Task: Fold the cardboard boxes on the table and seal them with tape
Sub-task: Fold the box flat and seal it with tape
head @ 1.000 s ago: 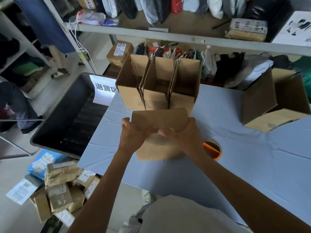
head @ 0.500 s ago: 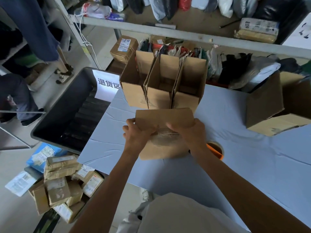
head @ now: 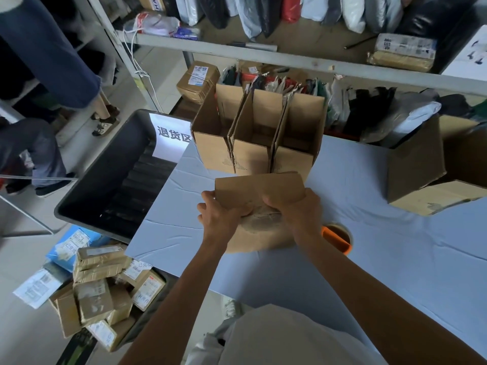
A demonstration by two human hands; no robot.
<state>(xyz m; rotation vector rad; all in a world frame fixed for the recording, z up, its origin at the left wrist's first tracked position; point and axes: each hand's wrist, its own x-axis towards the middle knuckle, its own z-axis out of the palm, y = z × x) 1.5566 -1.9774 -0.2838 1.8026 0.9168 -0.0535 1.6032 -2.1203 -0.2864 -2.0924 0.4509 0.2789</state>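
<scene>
Finding: I see the box (head: 259, 189) held between both hands above the table (head: 395, 259). It is plain brown cardboard, tilted so one broad face turns toward me. Its far edge is straight and its corners look slightly soft. A wrinkled patch of clear tape (head: 263, 219) shines across that face, between the two grips. I cannot tell whether its near end touches the table or sits just above it.

Left hand (head: 221, 214): fingers wrapped round the box's left edge, thumb laid on the near face. A firm hold.

Right hand (head: 297, 209): fingers curled onto the face near its right corner, knuckles toward me, also gripping the box.

Surroundings, taken from the grip:
- Just beyond it, three open boxes (head: 253, 143) stand upright in a row, side walls touching.
- Just right of the right wrist, a roll (head: 338, 237) with an orange rim lies flat, partly hidden by the forearm.
- Well to the right sits a larger carton (head: 416, 164) with its flaps open.
- To the left, past the table edge, is a dark bin (head: 105, 180).
</scene>
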